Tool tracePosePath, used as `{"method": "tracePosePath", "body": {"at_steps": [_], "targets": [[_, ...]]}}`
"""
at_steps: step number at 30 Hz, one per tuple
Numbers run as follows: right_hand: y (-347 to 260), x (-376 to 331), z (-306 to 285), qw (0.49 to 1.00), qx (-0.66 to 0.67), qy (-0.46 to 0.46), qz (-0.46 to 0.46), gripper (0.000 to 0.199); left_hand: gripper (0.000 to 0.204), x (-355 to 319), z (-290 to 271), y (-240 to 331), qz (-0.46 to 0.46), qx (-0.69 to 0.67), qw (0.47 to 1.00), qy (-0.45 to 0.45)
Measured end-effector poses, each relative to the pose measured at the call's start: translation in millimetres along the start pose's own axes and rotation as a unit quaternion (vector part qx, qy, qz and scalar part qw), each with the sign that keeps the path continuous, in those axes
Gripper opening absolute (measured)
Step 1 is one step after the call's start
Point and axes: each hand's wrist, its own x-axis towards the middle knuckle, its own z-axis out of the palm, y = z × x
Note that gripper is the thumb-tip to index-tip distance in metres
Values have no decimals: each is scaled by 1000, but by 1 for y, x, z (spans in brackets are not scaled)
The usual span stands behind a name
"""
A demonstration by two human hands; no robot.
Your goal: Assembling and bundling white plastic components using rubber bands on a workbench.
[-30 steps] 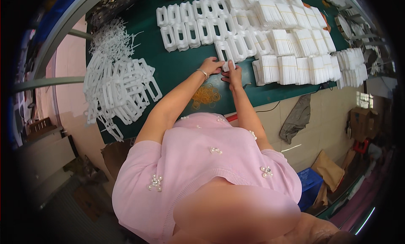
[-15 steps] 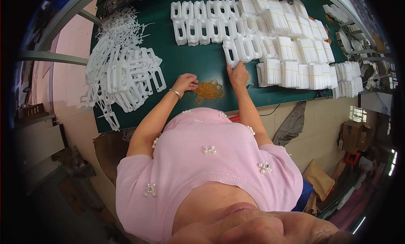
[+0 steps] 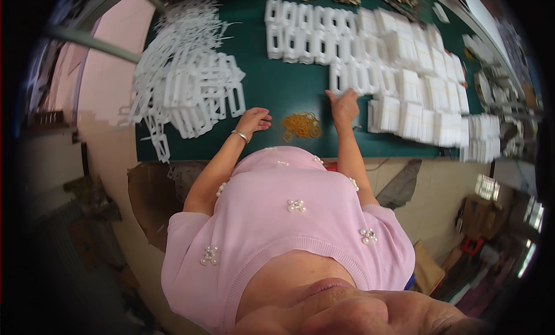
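My left hand (image 3: 254,121) hovers over the green table, its fingers loosely stretched and holding nothing visible. Beside it, between my hands, lies a small heap of tan rubber bands (image 3: 300,125). My right hand (image 3: 345,107) is at the near end of a row of white plastic frames (image 3: 338,78) standing on edge; thumb and fingers are apart, and the fingertips are at or just short of the frames. A loose pile of similar white slotted frames (image 3: 196,92) spreads on the left, close to my left hand.
Banded bundles of white pieces (image 3: 410,116) fill the table's right side. Two more rows of upright frames (image 3: 306,43) stand farther back. Thin white strips (image 3: 191,22) heap at the far left. A metal post (image 3: 92,44) crosses the left corner.
The whole view has shifted, with the table's things now farther right. My right hand's thumb has spread away from the end of the frame row. My left hand's fingers have straightened somewhat.
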Motion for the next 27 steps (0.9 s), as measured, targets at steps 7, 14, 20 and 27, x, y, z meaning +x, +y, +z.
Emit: {"method": "tracePosePath", "body": {"at_steps": [7, 14, 20, 27], "targets": [[27, -19, -8, 989, 74, 65, -107, 50, 22, -52, -63, 93, 375, 63, 898, 221], [-4, -25, -15, 969, 196, -30, -150, 29, 50, -57, -176, 116, 210, 448, 709, 502], [-43, -41, -12, 943, 246, -58, -219, 21, 55, -50, -180, 117, 251, 427, 733, 467], [-126, -60, -27, 801, 436, -350, -212, 28, 36, -49, -177, 112, 297, 227, 875, 309]]}}
